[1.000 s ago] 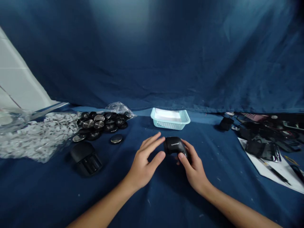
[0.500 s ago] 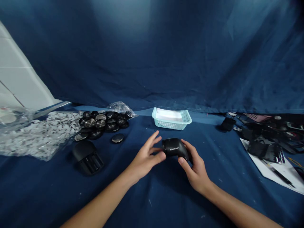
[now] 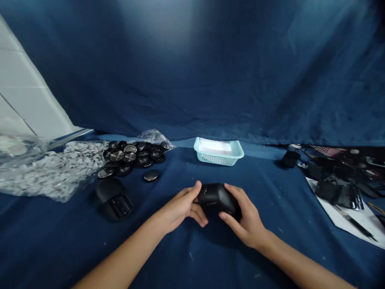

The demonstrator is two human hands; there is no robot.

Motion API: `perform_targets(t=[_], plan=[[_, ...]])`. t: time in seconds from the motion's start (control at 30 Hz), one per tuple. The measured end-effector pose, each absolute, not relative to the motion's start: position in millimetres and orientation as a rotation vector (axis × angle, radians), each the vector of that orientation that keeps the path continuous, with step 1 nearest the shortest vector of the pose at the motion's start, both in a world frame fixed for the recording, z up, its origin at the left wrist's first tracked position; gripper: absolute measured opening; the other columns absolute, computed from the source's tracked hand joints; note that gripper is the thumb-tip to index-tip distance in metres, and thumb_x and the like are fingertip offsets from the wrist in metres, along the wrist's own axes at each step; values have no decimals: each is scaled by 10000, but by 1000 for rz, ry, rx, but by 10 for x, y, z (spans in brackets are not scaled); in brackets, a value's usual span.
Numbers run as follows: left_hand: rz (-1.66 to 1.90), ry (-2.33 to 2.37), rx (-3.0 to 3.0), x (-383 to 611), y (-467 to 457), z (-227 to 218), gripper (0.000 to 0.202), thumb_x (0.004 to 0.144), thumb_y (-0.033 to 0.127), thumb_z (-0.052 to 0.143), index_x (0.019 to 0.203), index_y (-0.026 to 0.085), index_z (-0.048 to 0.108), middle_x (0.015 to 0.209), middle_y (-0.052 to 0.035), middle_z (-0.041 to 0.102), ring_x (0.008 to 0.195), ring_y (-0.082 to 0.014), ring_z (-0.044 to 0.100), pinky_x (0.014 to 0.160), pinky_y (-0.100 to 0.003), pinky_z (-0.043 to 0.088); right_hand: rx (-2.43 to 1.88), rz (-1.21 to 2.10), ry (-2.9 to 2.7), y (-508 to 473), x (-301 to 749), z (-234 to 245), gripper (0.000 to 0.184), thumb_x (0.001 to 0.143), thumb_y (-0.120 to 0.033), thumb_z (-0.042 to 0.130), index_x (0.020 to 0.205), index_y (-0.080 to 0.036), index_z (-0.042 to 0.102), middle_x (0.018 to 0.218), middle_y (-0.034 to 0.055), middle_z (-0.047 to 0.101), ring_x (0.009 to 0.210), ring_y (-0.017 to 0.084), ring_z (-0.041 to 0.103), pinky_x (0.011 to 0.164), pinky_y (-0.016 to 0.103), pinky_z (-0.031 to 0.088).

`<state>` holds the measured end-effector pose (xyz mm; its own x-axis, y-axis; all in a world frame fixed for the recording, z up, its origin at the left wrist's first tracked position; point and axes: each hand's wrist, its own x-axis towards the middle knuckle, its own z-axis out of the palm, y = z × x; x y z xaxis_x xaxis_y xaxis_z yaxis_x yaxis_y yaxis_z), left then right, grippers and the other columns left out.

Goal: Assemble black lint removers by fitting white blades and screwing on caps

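A rounded black plastic device (image 3: pixel 215 199) sits between both my hands, low over the blue cloth (image 3: pixel 186 253) in the middle of the table. My right hand (image 3: pixel 244 218) wraps round its right side and underside. My left hand (image 3: pixel 183 206) grips its left end, thumb on top and fingers curled beneath. The device's lower face is hidden by my fingers.
A second black device (image 3: pixel 114 198) lies to the left. Behind it are a heap of round black and silver discs (image 3: pixel 132 154) and a bag of white bits (image 3: pixel 48 170). A pale blue basket (image 3: pixel 219 151) stands behind my hands. Black parts (image 3: pixel 339 176) and white paper (image 3: pixel 355 212) lie at right.
My left hand, open beside the device before, has closed onto its left end. Both hands have drawn the device nearer and turned it, so its printed label no longer shows.
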<state>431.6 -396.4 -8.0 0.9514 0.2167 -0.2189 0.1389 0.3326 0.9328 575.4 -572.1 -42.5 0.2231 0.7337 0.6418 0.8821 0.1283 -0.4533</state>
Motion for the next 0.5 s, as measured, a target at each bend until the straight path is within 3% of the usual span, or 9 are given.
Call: perform_targets(t=[0.07, 0.1, 0.17, 0.2, 0.27, 0.33, 0.4, 0.5], plan=[[102, 257, 1288, 4302, -3954, -75, 682, 729, 530, 748, 1286, 189, 550, 1270, -189, 572, 1048, -312, 621, 766, -397, 539, -1633, -188, -1529, -5725, 5748, -427, 635, 880, -301, 596, 1441, -251, 303, 1288, 127, 508, 1163, 284, 529, 958, 448, 473], [144, 195, 1302, 4294, -3943, -70, 791, 645, 417, 850, 1337, 256, 502, 1414, -155, 465, 1212, -322, 519, 874, -401, 510, -1635, -174, -1508, -5727, 5747, -427, 625, 884, -298, 591, 1439, -253, 307, 1285, 124, 509, 1160, 281, 530, 955, 445, 474], [191, 148, 1296, 4289, -3922, -70, 914, 615, 365, 880, 1399, 326, 413, 1502, -113, 363, 1331, -312, 394, 975, -413, 456, -1637, -156, -1463, -5729, 5745, -423, 604, 890, -294, 584, 1432, -258, 318, 1280, 119, 510, 1157, 275, 529, 953, 440, 474], [176, 175, 1275, 4295, -3916, -79, 824, 689, 459, 811, 1397, 299, 420, 1446, -139, 433, 1276, -313, 460, 936, -425, 481, -1635, -152, -1449, -5727, 5743, -422, 600, 890, -294, 584, 1429, -259, 322, 1279, 118, 510, 1158, 274, 526, 954, 440, 472], [76, 246, 1233, 4318, -3915, -114, 655, 843, 643, 534, 1307, 182, 518, 1180, -182, 618, 976, -282, 647, 753, -409, 550, -1629, -153, -1448, -5723, 5737, -422, 604, 887, -297, 590, 1427, -258, 323, 1280, 118, 505, 1167, 277, 517, 960, 446, 467], [-17, 269, 1215, 4341, -3922, -157, 685, 880, 690, 382, 1135, 96, 608, 924, -158, 669, 663, -198, 652, 594, -352, 551, -1615, -159, -1467, -5721, 5729, -427, 615, 884, -296, 592, 1431, -256, 314, 1270, 118, 504, 1168, 280, 512, 960, 449, 467], [-43, 224, 1186, 4349, -3932, -183, 599, 880, 646, 457, 1039, 92, 621, 844, -119, 651, 582, -150, 607, 538, -307, 540, -1599, -170, -1490, -5726, 5724, -435, 623, 884, -293, 590, 1436, -255, 304, 1267, 120, 498, 1170, 283, 508, 961, 456, 466], [24, 159, 1131, 4337, -3960, -171, 426, 847, 518, 627, 1037, 138, 589, 849, -72, 600, 685, -158, 604, 561, -288, 552, -1601, -180, -1506, -5740, 5732, -448, 636, 890, -300, 575, 1450, -256, 278, 1295, 129, 469, 1194, 296, 487, 978, 482, 450]])
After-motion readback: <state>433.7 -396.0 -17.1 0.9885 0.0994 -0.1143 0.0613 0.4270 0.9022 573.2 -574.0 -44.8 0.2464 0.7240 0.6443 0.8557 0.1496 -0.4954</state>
